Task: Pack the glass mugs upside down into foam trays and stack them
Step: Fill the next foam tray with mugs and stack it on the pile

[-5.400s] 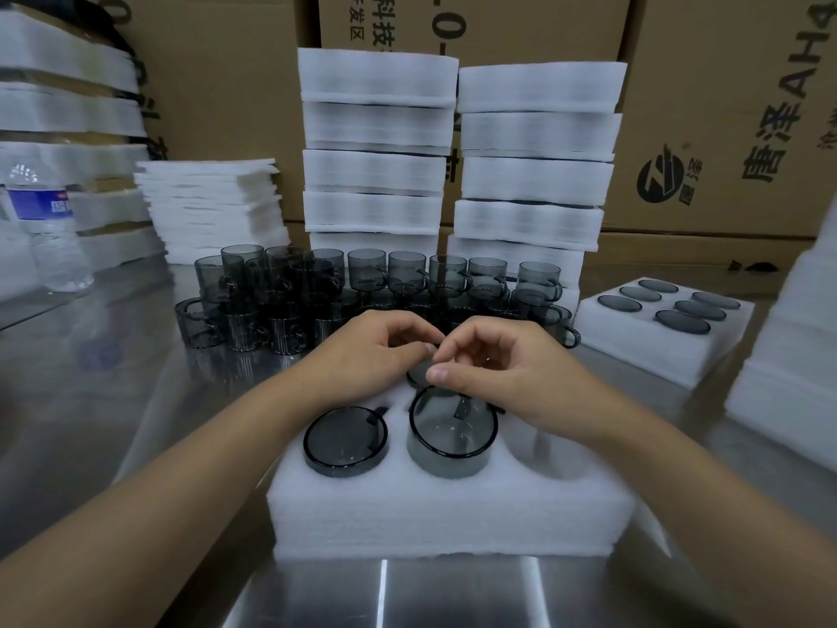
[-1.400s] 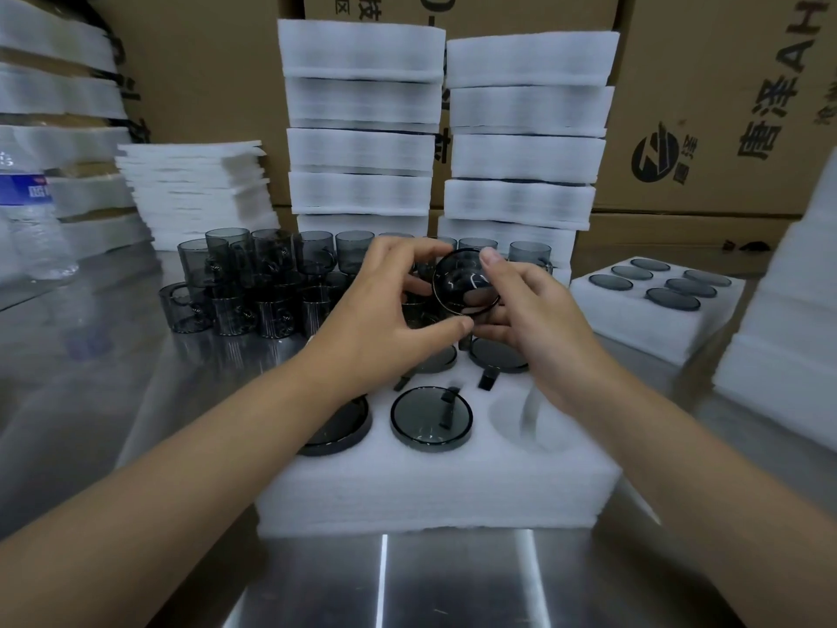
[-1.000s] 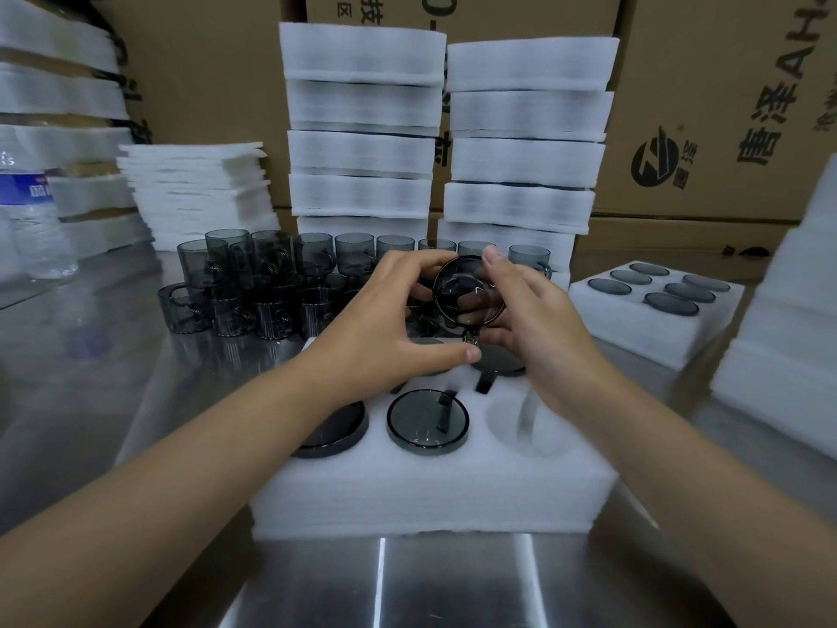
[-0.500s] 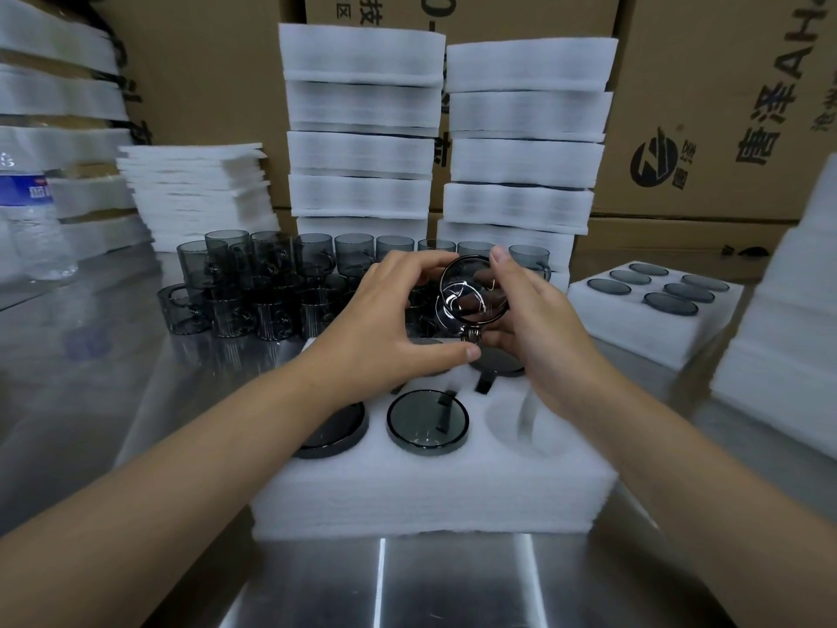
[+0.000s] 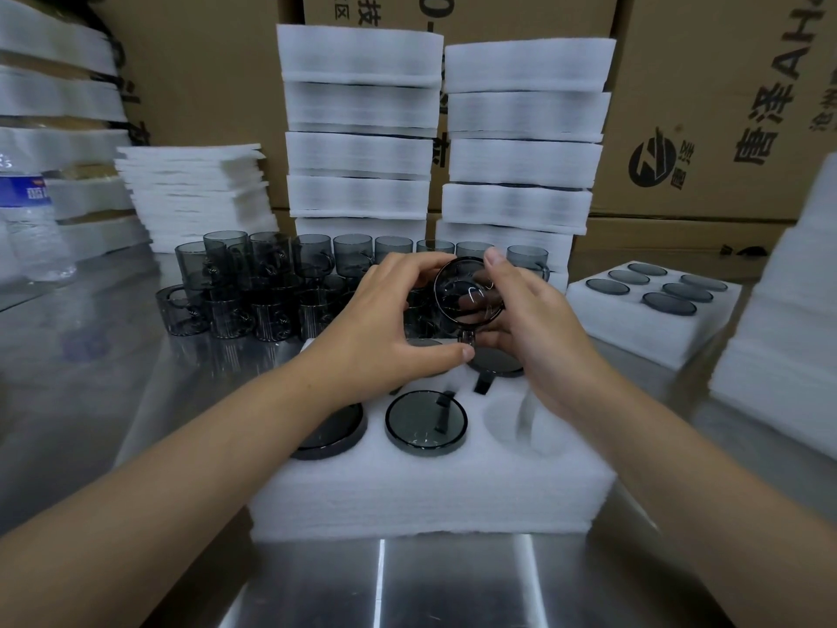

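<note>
Glass mug (image 5: 469, 294) held tilted in both hands above the foam tray (image 5: 425, 487).

The left hand (image 5: 389, 324) and right hand (image 5: 530, 324) grip it by the fingertips, forearms reaching forward. At least three mugs sit inverted; one near-right pocket (image 5: 514, 419) is open. Many loose mugs (image 5: 253, 283) wait on the tabletop (image 5: 90, 378); a filled tray (image 5: 652, 310) sits right.

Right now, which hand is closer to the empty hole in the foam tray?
Right. The right hand is just above the empty hole, holding the glass mug. The left hand is farther to its left, also on the mug.
</note>
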Demonstrator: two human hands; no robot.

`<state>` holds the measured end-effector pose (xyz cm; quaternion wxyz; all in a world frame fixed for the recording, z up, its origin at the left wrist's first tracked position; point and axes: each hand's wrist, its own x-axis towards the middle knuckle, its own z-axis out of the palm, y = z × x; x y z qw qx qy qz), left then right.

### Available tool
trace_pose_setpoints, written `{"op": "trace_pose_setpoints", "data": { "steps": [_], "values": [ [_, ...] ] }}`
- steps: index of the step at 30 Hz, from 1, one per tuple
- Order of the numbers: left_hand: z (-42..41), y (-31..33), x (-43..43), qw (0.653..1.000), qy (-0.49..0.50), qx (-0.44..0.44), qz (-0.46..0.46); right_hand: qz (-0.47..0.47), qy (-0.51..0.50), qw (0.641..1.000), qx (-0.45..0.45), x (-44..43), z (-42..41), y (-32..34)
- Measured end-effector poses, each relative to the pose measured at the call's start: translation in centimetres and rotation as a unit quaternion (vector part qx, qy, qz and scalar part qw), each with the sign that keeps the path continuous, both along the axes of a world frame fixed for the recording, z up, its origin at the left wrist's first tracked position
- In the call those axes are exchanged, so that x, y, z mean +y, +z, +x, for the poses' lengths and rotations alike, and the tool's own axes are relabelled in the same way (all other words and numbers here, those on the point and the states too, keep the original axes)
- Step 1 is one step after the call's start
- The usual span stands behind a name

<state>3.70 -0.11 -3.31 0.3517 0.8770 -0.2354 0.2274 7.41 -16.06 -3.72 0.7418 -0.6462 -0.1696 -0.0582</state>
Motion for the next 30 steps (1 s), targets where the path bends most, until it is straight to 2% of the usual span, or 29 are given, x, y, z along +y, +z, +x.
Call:
{"op": "trace_pose_setpoints", "data": {
  "steps": [15, 24, 30],
  "values": [
    [0.22, -0.07, 0.06, 1.000, -0.005, 0.009, -0.006, -0.003, -0.004, 1.000, -0.007, -0.02, 0.34, -0.46],
    [0.11, 0.05, 0.08, 1.000, 0.002, -0.013, -0.010, 0.028, 0.018, 0.999, -0.014, -0.06, -0.05, -0.29],
    [0.13, 0.10, -0.14, 0.996, 0.034, -0.040, -0.076, 0.013, -0.019, 0.999, -0.026, -0.41, -0.23, 0.08]
  ]
}}
